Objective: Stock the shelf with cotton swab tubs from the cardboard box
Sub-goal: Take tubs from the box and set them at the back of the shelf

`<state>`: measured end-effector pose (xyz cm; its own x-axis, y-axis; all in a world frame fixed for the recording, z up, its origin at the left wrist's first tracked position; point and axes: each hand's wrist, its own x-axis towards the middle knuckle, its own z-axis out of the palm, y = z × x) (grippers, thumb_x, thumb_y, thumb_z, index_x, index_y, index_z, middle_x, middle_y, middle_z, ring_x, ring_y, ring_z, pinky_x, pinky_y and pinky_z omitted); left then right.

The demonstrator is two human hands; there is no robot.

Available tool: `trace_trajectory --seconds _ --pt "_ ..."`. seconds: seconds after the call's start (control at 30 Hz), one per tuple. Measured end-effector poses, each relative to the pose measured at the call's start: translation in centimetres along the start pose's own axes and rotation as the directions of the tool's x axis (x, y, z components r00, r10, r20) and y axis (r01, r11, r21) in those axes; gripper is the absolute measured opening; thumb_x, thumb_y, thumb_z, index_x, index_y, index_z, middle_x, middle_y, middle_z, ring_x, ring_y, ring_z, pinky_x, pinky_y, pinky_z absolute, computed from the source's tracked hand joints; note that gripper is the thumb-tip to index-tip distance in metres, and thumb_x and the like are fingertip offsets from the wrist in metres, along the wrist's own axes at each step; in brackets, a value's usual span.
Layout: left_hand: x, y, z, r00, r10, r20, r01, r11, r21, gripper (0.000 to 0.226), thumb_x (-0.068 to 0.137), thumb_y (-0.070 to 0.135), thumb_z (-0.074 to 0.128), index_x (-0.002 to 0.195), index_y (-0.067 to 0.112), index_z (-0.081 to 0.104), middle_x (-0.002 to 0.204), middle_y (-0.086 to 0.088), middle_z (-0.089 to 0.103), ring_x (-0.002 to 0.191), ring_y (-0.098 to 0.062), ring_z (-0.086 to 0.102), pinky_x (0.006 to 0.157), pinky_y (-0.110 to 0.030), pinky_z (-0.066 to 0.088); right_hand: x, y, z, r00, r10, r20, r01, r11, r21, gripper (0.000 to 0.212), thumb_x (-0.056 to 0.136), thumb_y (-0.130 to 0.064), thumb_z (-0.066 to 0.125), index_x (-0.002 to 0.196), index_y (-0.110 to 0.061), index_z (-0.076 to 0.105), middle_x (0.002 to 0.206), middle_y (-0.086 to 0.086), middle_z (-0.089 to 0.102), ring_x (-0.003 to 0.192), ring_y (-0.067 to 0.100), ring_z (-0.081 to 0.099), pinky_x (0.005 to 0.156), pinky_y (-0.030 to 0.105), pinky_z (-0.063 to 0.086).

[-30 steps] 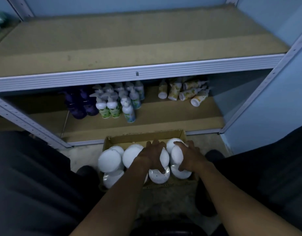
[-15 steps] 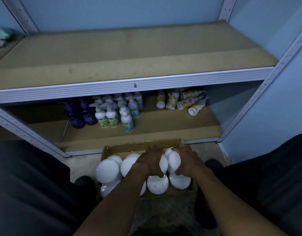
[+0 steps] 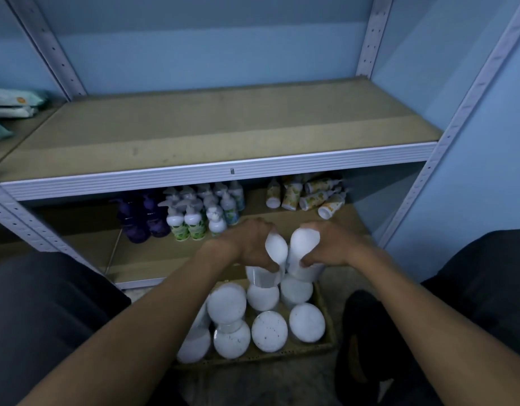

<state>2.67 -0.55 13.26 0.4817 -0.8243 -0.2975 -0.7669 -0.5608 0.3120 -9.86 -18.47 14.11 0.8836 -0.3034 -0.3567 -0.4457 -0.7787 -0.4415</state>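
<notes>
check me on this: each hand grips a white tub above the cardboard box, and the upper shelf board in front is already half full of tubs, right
Not quite. Each hand does grip a tub: the left hand one tub, the right hand another tub, above the cardboard box. But the head view shows no tubs on the upper shelf board.

Both bare forearms reached forward from the lower corners of the frame and converged near the middle. The left hand (image 3: pixel 250 244) sat at about 11 o'clock of centre, its fingers curled round a tub. The right hand (image 3: pixel 330 247), just beside it at 1 o'clock, gripped another tub, thumb underneath. The two hands were close together, knuckles up.
</notes>
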Motion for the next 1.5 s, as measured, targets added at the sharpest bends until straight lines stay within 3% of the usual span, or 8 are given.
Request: trace_trajectory --seconds 0.17,0.3,0.47,0.6,0.7,0.8,1.13,1.5 --pt "-0.9 1.6 -4.5 0.999 0.008 -0.048 -0.006 0.999 0.039 0.075 0.069 0.056 0.079 0.129 0.019 0.056 0.124 -0.004 0.056 0.106 -0.023 0.056 0.09 -0.042 0.052 -2.0 -1.7 -4.1 0.996 -0.057 -0.064 0.056 0.998 -0.017 0.095 0.067 -0.042 0.088 0.15 -0.033 0.042 0.151 -0.001 0.044 0.132 0.021 0.047 0.088 0.024 0.041" --pt "-1.5 3.0 -7.6 0.995 0.035 -0.092 -0.028 0.997 0.078 0.082 0.069 0.061 0.076 0.137 0.023 0.05 0.132 0.0 0.053 0.115 -0.022 0.054 0.094 -0.039 0.049 -3.4 -2.7 -6.8 0.989 -0.086 -0.122 0.078 0.995 -0.068 0.094 0.066 -0.045 0.087 0.148 -0.035 0.044 0.15 -0.002 0.047 0.132 0.022 0.048 0.096 0.033 0.046" --pt "-2.2 5.0 -11.0 0.978 0.06 -0.198 -0.035 0.991 0.129 0.064 0.063 0.065 0.071 0.114 0.026 0.063 0.113 0.004 0.063 0.102 -0.019 0.059 0.087 -0.041 0.052 -4.3 -3.6 -10.1 0.976 -0.131 -0.173 0.113 0.988 -0.11 0.096 0.06 -0.048 0.088 0.146 -0.038 0.045 0.147 -0.002 0.048 0.128 0.021 0.048 0.099 0.036 0.047" --pt "-2.1 6.1 -13.9 0.967 0.041 -0.252 -0.011 0.993 0.12 0.071 0.067 0.061 0.073 0.127 0.028 0.058 0.123 0.008 0.059 0.108 -0.017 0.057 0.089 -0.033 0.05 -4.8 -4.5 -13.0 0.957 -0.156 -0.243 0.117 0.979 -0.164 0.096 0.061 -0.043 0.089 0.147 -0.038 0.045 0.148 -0.001 0.048 0.129 0.02 0.048 0.092 0.028 0.044" --pt "-1.8 6.7 -16.2 0.956 0.054 -0.289 -0.017 0.992 0.128 0.068 0.066 0.062 0.072 0.125 0.03 0.059 0.124 0.01 0.06 0.106 -0.015 0.058 0.086 -0.03 0.05 -5.1 -5.2 -15.3 0.942 -0.203 -0.266 0.146 0.964 -0.221 0.089 0.064 -0.04 0.088 0.144 -0.038 0.048 0.142 -0.002 0.054 0.123 0.02 0.052 0.09 0.028 0.045" --pt "-1.2 7.4 -18.6 0.952 0.048 -0.301 0.004 0.986 0.168 0.075 0.066 0.066 0.07 0.13 0.028 0.057 0.129 0.009 0.058 0.113 -0.016 0.055 0.091 -0.032 0.048 -4.7 -5.7 -17.6 0.936 -0.202 -0.287 0.138 0.964 -0.228 0.094 0.066 -0.04 0.088 0.149 -0.036 0.043 0.151 -0.005 0.045 0.134 0.018 0.045 0.092 0.022 0.037" --pt "1.5 8.8 -24.0 0.952 0.011 -0.304 0.04 0.986 0.163 0.072 0.071 0.063 0.07 0.131 0.026 0.056 0.131 0.006 0.058 0.116 -0.017 0.055 0.097 -0.037 0.048 -2.7 -6.8 -23.1 0.93 -0.166 -0.329 0.096 0.971 -0.219 0.09 0.067 -0.041 0.087 0.146 -0.042 0.043 0.151 -0.007 0.043 0.135 0.019 0.043 0.093 0.024 0.036" --pt "5.8 8.5 -23.7 0.956 0.011 -0.292 0.029 0.991 0.133 0.072 0.072 0.059 0.072 0.134 0.025 0.054 0.133 0.005 0.057 0.115 -0.018 0.055 0.094 -0.035 0.049 0.2 -5.6 -23.7 0.952 -0.087 -0.294 0.033 0.983 -0.183 0.086 0.073 -0.035 0.084 0.149 -0.034 0.042 0.15 -0.006 0.045 0.132 0.019 0.047 0.088 0.023 0.036"
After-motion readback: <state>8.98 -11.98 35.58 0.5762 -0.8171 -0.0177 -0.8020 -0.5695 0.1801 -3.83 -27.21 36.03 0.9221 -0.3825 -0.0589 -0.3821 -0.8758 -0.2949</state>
